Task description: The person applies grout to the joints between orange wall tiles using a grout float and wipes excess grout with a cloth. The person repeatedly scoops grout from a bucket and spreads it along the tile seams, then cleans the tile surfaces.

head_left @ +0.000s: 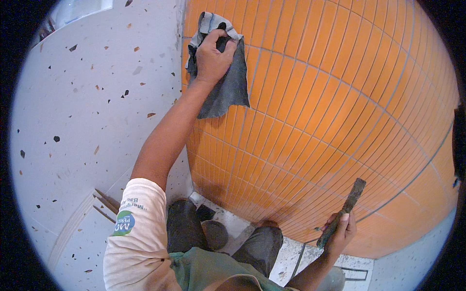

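Observation:
Against the upper left of an orange tiled wall (296, 126), my left hand (213, 59) is closed on a dark grey cloth rag (224, 94). Its paler, frayed top edge is folded over near my fingers, and its lower part hangs down over the tiles. My right hand (341, 234) grips a flat, dirt-crusted strip-shaped tool (353, 196) low on the right. The tool tilts upward in front of the tiles; its exact kind I cannot make out. Long narrow tiles with grey grout lines cover the curved-looking wall.
A white speckled terrazzo surface (97, 126) meets the tiles at the left. Below, a dark round container (214, 234) stands between my legs. Thin brown sticks (104, 206) show beside my left sleeve. The whitish, stained floor (291, 252) runs along the wall's foot.

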Demonstrator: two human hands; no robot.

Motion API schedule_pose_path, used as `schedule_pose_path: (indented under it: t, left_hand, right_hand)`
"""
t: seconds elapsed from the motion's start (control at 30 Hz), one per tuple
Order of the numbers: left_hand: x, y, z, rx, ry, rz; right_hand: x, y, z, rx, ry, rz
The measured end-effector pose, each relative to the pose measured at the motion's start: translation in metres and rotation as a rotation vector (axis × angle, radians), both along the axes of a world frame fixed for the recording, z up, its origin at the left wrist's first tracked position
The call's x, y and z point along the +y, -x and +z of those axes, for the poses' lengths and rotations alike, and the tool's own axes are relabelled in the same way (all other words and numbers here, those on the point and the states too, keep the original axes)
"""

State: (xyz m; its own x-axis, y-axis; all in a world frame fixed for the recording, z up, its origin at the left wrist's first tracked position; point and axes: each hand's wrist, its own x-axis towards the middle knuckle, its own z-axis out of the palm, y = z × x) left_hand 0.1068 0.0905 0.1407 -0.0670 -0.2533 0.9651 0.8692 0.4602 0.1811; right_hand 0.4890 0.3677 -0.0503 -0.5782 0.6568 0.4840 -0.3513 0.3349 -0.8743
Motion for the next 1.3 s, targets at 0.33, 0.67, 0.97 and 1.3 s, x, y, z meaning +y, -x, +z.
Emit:
schedule_pose_path:
  t: [0.33,0.67,0.97,1.3]
  left_hand:
    - [-0.013,0.023,0.054,0.151,-0.025,0.217]
    - [0.011,0.013,0.104,0.188,0.006,0.065]
    - [0.034,-0.009,0.0,-0.025,0.394,0.036]
    - [0.029,-0.014,0.06,0.077,0.628,0.241]
  right_hand:
    - [-0.006,0.015,0.004,-0.016,-0.057,0.022]
    - [-0.004,0.016,0.005,-0.013,-0.005,0.011]
    - [0.005,0.032,0.004,-0.023,-0.05,0.156]
    - [-0.065,0.173,0.097,0.203,-0.05,0.512]
